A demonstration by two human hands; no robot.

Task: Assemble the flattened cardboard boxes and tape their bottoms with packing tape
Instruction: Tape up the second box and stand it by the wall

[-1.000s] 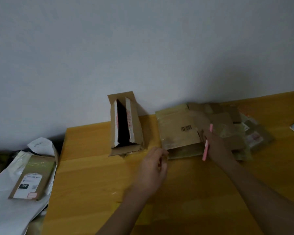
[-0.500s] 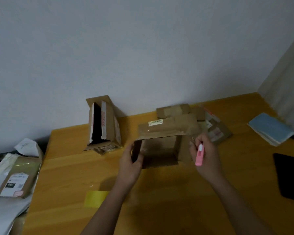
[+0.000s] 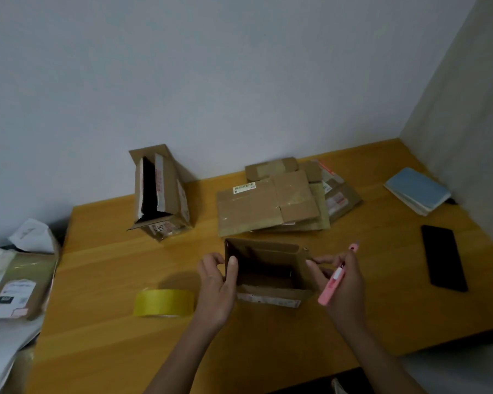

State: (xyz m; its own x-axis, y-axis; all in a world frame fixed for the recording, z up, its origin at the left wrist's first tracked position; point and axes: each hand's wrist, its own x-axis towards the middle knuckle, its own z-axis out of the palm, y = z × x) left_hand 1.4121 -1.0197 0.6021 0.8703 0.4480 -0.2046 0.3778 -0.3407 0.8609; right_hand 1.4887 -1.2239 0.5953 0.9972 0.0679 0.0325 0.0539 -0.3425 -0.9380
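Note:
A small brown cardboard box (image 3: 269, 268) stands opened out on the wooden table (image 3: 108, 280), its mouth facing me. My left hand (image 3: 217, 285) grips its left wall, thumb inside. My right hand (image 3: 343, 282) pinches the box's right wall with its fingertips while holding a pink utility knife (image 3: 335, 280) against the palm. A yellow roll of packing tape (image 3: 164, 302) lies just left of my left hand. Behind the box lies a stack of flattened boxes (image 3: 271, 206). An assembled box (image 3: 160, 194) stands at the back left.
A black phone (image 3: 443, 258) and a blue notebook (image 3: 417, 190) lie at the right. White mailers and a labelled parcel (image 3: 15, 291) sit off the table's left edge. The wall runs close behind the table.
The flat box was lifted off the stack, opened into a tube and drawn toward me. Both hands came nearer with it. The tape roll has come into view.

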